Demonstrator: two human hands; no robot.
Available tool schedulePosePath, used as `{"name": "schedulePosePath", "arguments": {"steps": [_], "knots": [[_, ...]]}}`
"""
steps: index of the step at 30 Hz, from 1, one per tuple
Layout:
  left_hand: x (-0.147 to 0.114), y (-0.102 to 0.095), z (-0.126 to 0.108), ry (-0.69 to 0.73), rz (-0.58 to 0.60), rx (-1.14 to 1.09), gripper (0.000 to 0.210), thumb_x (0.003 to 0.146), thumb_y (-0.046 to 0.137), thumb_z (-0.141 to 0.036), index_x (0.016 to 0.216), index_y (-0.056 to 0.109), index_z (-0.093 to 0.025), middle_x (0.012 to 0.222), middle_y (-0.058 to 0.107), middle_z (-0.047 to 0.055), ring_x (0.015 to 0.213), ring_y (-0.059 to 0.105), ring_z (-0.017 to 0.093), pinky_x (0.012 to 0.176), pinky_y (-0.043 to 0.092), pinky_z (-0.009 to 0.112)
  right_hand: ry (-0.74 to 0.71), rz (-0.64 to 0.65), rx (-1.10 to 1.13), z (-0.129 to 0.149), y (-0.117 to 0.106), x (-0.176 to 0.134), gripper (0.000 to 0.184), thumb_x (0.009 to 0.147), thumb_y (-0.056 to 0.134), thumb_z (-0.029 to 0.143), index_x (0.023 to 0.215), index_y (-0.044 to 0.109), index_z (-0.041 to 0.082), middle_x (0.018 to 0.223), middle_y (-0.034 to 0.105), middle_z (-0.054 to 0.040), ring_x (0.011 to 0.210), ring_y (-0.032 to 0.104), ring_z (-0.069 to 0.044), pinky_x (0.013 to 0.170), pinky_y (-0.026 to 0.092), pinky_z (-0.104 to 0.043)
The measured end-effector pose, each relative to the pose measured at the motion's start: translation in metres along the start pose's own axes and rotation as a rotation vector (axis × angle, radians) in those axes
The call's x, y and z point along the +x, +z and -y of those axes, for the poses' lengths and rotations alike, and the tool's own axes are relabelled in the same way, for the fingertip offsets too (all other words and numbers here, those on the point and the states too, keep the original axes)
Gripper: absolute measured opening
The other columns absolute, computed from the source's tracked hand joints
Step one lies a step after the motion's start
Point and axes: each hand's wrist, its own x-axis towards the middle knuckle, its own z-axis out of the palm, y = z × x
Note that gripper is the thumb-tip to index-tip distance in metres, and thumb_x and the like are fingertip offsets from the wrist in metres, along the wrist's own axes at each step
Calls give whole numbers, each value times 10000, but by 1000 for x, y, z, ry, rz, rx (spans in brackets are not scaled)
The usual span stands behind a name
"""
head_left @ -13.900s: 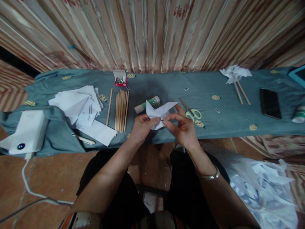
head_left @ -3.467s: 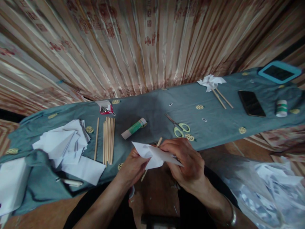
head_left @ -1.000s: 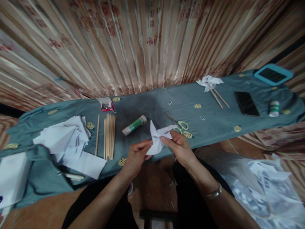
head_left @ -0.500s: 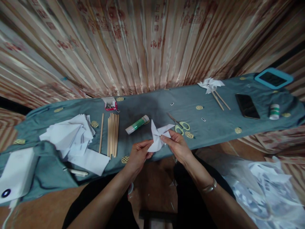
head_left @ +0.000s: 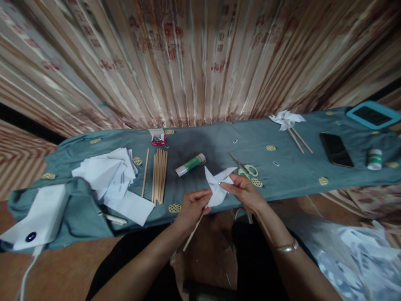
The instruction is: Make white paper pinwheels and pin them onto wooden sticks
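Both hands were grasping: the left hand (head_left: 192,207) pinched the lower left of a white paper pinwheel (head_left: 213,197), while the right hand (head_left: 246,191) gripped its right side, thumb next to the shiny pin head (head_left: 219,183) at the centre. The pinwheel was held over the near edge of the cloth-covered table (head_left: 216,140), its blades facing up. A thin wooden stick (head_left: 191,236) slanted down from beneath the left hand; whether the fingers clasped it or only the pin held it was hidden.

From here, the likeliest trouble seemed a torn or creased centre, if the right thumb pressed too hard or the paper was twisted against the pin. A loosely seated pin could also let the stick swing or drop floorward, and a point coming through behind might prick a finger.

Just beyond the paper lay the scissors (head_left: 244,166) and a glue stick (head_left: 190,164); the scissors, near the right hand, could catch a blade tip if the work dipped that way. Farther left were a bundle of sticks (head_left: 159,176), a red box (head_left: 158,139) and stacked paper (head_left: 106,172); well off to the right, finished pinwheels (head_left: 287,121) and a phone (head_left: 336,149).
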Motion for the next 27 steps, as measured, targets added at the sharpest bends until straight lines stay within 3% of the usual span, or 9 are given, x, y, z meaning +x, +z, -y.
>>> {"name": "schedulePosePath", "arguments": {"steps": [5,12,19,27], "knots": [[-4,-7,4,2,57,9,351,531,835,-411,650,722,-101,457,466,-33,434,301,30,450,162,217,-10,69,-126,-1,-5,0,363,670,783,429,922,698,181,816,725,-10,690,619,-138,681,483,-258],[-12,-7,12,5,113,4,341,593,805,-405,553,639,-110,451,462,-32,424,323,33,466,175,231,-17,105,-277,2,-11,-5,313,691,758,418,873,711,168,719,685,9,660,577,-134,632,456,-245],[-19,-8,18,-27,92,-20,339,548,835,-391,645,696,-98,479,510,-20,438,350,35,453,189,207,-3,174,-344,2,-15,-5,349,691,737,377,947,710,141,838,713,-25,741,614,-160,704,478,-276],[-31,-7,24,-19,25,-45,344,485,867,-341,628,691,-82,514,523,-7,476,375,32,433,199,178,-33,200,-697,3,-10,0,290,711,651,360,863,679,115,802,692,-34,744,612,-174,696,475,-273]]}}
